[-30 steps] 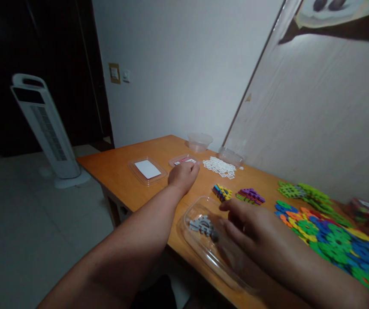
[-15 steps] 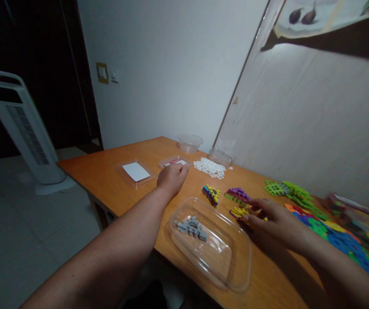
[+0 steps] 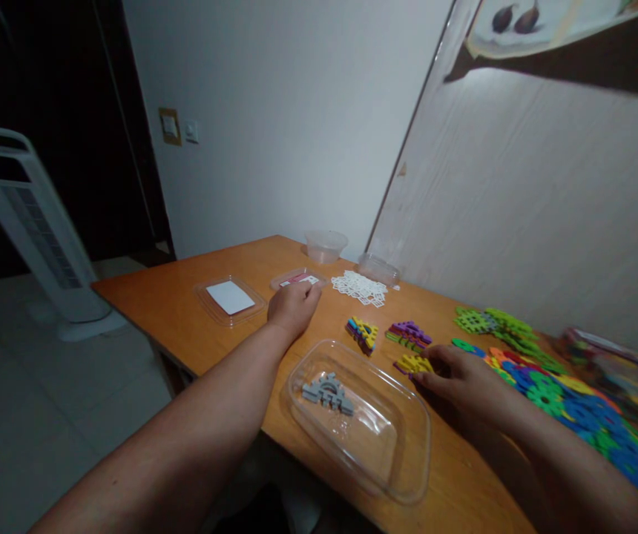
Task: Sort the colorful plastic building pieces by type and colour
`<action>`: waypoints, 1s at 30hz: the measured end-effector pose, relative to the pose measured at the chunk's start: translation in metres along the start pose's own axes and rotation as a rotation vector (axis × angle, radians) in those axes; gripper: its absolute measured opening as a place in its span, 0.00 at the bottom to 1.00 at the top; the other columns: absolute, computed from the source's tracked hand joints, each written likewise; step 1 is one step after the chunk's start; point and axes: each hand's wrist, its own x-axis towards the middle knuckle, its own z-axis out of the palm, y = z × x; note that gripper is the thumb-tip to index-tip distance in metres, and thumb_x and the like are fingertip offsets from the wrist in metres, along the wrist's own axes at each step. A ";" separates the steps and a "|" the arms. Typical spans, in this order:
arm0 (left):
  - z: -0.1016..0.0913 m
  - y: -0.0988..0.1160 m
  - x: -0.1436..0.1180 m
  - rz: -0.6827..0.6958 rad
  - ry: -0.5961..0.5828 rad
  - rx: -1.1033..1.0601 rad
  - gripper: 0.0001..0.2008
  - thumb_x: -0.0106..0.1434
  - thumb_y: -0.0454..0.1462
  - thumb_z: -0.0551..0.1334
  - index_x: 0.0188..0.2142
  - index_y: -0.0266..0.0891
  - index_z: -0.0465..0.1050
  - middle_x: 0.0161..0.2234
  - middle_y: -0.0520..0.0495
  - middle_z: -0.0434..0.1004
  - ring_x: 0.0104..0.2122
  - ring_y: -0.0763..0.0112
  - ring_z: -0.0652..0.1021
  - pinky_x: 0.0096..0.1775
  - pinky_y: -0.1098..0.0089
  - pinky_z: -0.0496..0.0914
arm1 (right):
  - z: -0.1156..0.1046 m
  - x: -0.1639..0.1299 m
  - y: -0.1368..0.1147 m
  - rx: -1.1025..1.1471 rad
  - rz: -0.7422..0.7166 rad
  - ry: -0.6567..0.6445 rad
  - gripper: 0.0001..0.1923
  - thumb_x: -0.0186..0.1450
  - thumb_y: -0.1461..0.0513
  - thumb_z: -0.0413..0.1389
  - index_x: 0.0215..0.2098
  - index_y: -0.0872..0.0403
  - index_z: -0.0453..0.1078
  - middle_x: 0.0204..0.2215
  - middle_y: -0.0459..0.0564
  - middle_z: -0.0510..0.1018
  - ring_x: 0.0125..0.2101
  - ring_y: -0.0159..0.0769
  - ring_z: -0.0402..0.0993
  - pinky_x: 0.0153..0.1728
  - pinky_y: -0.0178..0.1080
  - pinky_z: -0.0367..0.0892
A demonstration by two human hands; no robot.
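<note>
My left hand [image 3: 293, 307] rests as a loose fist on the orange table [image 3: 185, 297], just short of a small clear lid holding a red and white card [image 3: 297, 279]. My right hand [image 3: 464, 374] lies palm down beside a clear plastic tray [image 3: 402, 445], its fingertips touching a small yellow toy piece [image 3: 412, 364]. Grey gear-like pieces [image 3: 327, 392] lie inside the tray. Two small stacks of coloured pieces, one yellow-topped [image 3: 362, 332] and one purple-topped [image 3: 406, 334], sit beyond the tray.
A wide spread of coloured flower-shaped pieces [image 3: 569, 393] covers the table's right. White lattice pieces [image 3: 360, 287], a clear bowl [image 3: 326, 245], a clear lid with white card [image 3: 229, 299] sit farther back. A tower fan [image 3: 30, 230] stands on the floor at left.
My right hand has pulled out of the clear tray and moved right to the yellow piece beside it. The view has shifted slightly. My left hand stays in place.
</note>
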 end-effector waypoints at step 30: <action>0.000 0.006 -0.004 -0.013 -0.023 0.018 0.32 0.71 0.55 0.42 0.33 0.43 0.81 0.35 0.42 0.82 0.32 0.64 0.77 0.29 0.67 0.58 | 0.012 -0.028 -0.157 -0.226 -0.349 -0.172 0.08 0.64 0.58 0.56 0.41 0.53 0.70 0.38 0.53 0.77 0.37 0.43 0.77 0.36 0.40 0.66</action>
